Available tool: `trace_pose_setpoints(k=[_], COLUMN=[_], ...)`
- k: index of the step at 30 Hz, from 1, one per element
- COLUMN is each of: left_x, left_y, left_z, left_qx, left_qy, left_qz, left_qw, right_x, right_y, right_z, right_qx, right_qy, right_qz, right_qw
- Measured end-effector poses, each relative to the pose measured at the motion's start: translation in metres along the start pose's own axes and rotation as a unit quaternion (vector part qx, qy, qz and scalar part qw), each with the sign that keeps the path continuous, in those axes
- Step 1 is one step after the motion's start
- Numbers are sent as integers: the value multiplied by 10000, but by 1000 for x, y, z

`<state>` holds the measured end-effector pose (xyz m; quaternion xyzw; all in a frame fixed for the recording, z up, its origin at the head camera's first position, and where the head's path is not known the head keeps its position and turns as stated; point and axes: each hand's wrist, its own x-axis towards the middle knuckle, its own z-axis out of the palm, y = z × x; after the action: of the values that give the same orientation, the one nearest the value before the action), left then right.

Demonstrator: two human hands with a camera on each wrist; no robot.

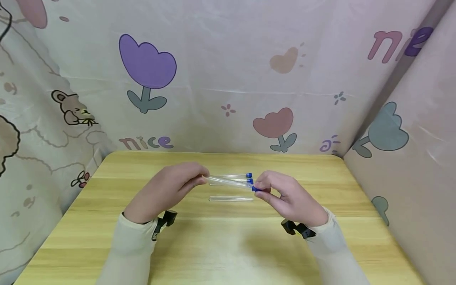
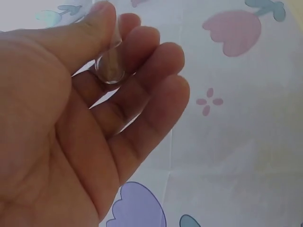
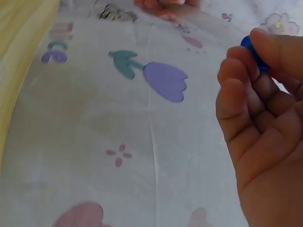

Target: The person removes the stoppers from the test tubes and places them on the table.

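Over the middle of the desk [image 1: 228, 247], the left hand [image 1: 176, 189] pinches the rounded end of a clear tube [image 1: 229, 181], while the right hand [image 1: 286, 196] pinches the blue cap [image 1: 255, 189] at its other end. Just beyond lie capped tubes [image 1: 230, 175]; a loose tube [image 1: 230, 198] lies nearer, all well apart from the side edges. Broad wood stretches either side and toward the person. Printed cloth [image 1: 213, 43] rises along the far edge and both sides.
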<state>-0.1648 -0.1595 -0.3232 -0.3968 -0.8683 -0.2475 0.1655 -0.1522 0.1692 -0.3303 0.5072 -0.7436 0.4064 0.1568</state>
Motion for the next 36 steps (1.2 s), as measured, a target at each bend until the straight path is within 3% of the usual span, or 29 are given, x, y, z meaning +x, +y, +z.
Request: trace_pose_setpoints(k=[6, 9, 12, 17, 22, 31, 36], left_x=[2, 5, 6, 7, 6, 5, 2], left_y=[3, 7, 10, 8, 6, 3, 1], left_z=[-1, -1, -1, 0, 2, 4, 1], left_qx=[33, 8, 98, 478, 685, 759, 799], left_qy=[-133, -116, -49, 285, 547, 661, 724], left_qz=[-493, -565, -392, 226, 529, 384, 303], left_qw=[9987, 9983, 9992, 9982, 9947, 9942, 9937], right_x=[2, 3, 3, 3, 3, 3, 3], right_y=[-1, -2, -2, -2, -1, -2, -2], right_z=[6, 7, 7, 7, 7, 8, 7], right_qx=[-840, -1147, -1250, -1280, -1311, -1403, -1390], right_qy=[355, 592, 818, 1121, 1120, 914, 760], right_qz=[728, 922, 1098, 1313, 1372, 1228, 848], right_qw=[9932, 9873, 9827, 9766, 9754, 9782, 9837])
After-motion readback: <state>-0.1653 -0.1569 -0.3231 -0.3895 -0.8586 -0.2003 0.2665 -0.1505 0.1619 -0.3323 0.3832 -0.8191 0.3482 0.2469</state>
